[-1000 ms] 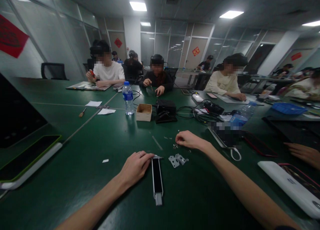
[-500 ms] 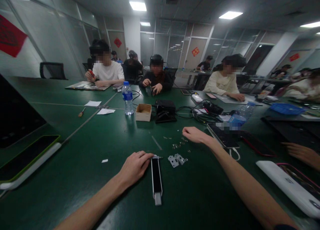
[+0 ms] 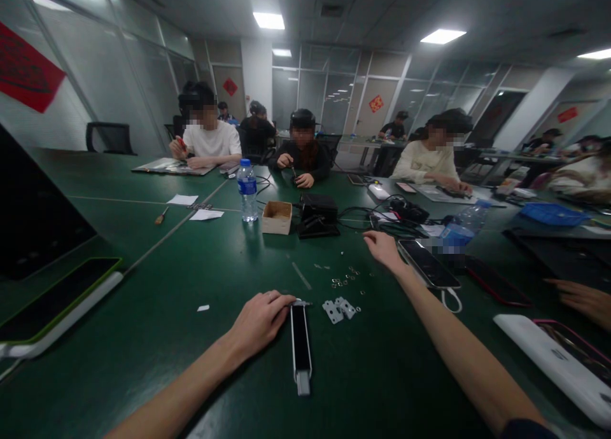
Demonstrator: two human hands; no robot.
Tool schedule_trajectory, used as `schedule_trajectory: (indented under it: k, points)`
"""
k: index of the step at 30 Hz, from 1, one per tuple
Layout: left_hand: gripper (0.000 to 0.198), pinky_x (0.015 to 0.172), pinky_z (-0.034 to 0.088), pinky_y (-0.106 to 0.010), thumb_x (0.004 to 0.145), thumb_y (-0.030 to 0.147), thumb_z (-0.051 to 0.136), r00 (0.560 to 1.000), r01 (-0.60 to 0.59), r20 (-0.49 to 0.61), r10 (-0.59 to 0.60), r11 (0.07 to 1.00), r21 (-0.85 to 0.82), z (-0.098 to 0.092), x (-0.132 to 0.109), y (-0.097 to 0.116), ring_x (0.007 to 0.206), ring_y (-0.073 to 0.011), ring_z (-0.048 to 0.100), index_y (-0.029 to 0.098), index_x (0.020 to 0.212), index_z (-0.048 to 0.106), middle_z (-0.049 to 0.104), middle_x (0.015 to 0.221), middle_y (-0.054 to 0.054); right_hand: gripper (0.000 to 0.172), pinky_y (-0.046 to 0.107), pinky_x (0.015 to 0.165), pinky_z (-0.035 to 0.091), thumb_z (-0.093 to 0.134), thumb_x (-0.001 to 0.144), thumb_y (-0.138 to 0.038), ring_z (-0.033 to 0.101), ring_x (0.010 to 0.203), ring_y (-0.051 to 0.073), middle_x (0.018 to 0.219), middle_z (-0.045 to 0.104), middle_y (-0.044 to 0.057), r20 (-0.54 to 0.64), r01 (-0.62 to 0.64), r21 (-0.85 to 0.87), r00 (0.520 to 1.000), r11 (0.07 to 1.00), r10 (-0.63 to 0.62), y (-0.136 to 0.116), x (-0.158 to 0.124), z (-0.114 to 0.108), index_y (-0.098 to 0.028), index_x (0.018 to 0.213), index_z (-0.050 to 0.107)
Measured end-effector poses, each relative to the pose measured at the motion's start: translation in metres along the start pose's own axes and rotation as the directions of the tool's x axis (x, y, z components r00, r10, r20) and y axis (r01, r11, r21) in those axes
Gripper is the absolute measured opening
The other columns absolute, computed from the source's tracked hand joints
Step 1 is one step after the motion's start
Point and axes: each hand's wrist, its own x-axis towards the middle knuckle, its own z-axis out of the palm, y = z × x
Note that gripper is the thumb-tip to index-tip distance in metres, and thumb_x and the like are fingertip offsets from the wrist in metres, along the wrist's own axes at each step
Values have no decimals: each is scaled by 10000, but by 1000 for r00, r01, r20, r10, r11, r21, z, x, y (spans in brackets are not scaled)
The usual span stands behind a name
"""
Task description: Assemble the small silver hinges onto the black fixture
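My left hand (image 3: 265, 315) is closed at the far end of a long black bar with pale edges (image 3: 301, 340). Its fingertips pinch a small grey metal piece (image 3: 300, 303) there. A pale tab (image 3: 303, 383) sticks out of the bar's near end. To the right of the bar lie flat grey metal plates with holes (image 3: 333, 312). Several small shiny rings (image 3: 340, 282) are scattered beyond them. My right hand (image 3: 384, 251) hovers further right, palm down, fingers bent and together; anything in them is hidden. A phone on a white power bank (image 3: 428, 264) lies just beside it.
Toward the back stand a water bottle (image 3: 247, 194), a small open box (image 3: 277, 217) and a black device (image 3: 317, 213) with cables. Another bottle (image 3: 465, 226) is at right. A co-worker's hand (image 3: 585, 299) rests at the right edge. A white case (image 3: 548, 362) lies nearer me.
My right hand has moved right and slightly away from me, off the area by the rings. My left hand has stayed at the bar's end. The view has shifted slightly.
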Motion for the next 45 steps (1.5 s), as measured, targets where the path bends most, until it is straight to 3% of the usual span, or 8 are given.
schedule_trajectory:
  k: [3,6,12,16,21,26,32,45]
  points:
    - [291,748,480,-285,923,198,398,1000,1,10,-1,1000,5,-1,0,0,833,-165,600,226,1156,571,639,999,-44,322,268,886,416,437,888,-228,588,1038,201,1144,642,96,185,10,-55,983,998,0,5,0,-15,-150,1141,621]
    - [292,746,477,-276,918,190,403,1000,1,11,-1,1000,2,-1,0,0,831,-162,600,222,1153,572,640,997,-46,294,267,827,444,515,842,-236,615,979,212,1095,659,107,403,43,-94,915,995,-2,6,-3,-24,-140,1084,653]
    - [293,752,477,-281,920,197,400,1000,-2,17,2,1000,-8,-1,0,-1,831,-164,600,222,1163,562,633,1008,-49,210,239,717,451,566,798,-247,630,850,181,972,681,67,572,183,-31,809,983,-133,-16,-27,-42,-175,958,681]
    - [285,744,479,-282,926,207,389,1000,-12,7,12,1000,0,-2,0,1,816,-167,600,208,1145,571,638,979,-55,205,246,678,443,559,795,-228,618,804,178,926,674,66,598,262,34,768,964,-230,-33,-42,-55,-167,963,658]
    - [288,744,479,-274,934,201,372,1000,-23,-1,23,1000,-3,-4,0,3,819,-162,604,207,1145,569,638,986,-56,212,234,683,442,601,739,-148,621,841,184,939,673,73,585,185,-73,804,980,-108,-22,-43,-50,-162,941,662]
    - [287,742,483,-273,933,208,372,1000,-22,0,22,1000,-10,-6,0,3,817,-162,606,201,1141,571,640,980,-59,145,231,692,447,618,721,-154,630,818,179,884,683,72,587,121,-94,809,988,-43,-8,-39,-39,-154,850,684]
    - [299,749,480,-278,934,208,360,1000,-23,9,23,999,-23,-5,0,2,826,-162,598,201,1148,569,640,985,-59,120,227,569,433,556,715,-121,618,668,160,778,674,78,649,-10,-75,759,997,56,-12,-44,-40,-131,788,652]
    - [296,771,478,-288,929,198,371,1000,-16,25,17,1000,-25,-5,0,2,845,-166,598,204,1148,570,635,1002,-59,272,230,652,440,600,657,-123,612,788,161,906,657,63,622,-2,-29,783,1000,20,-12,-44,-36,-134,929,601]
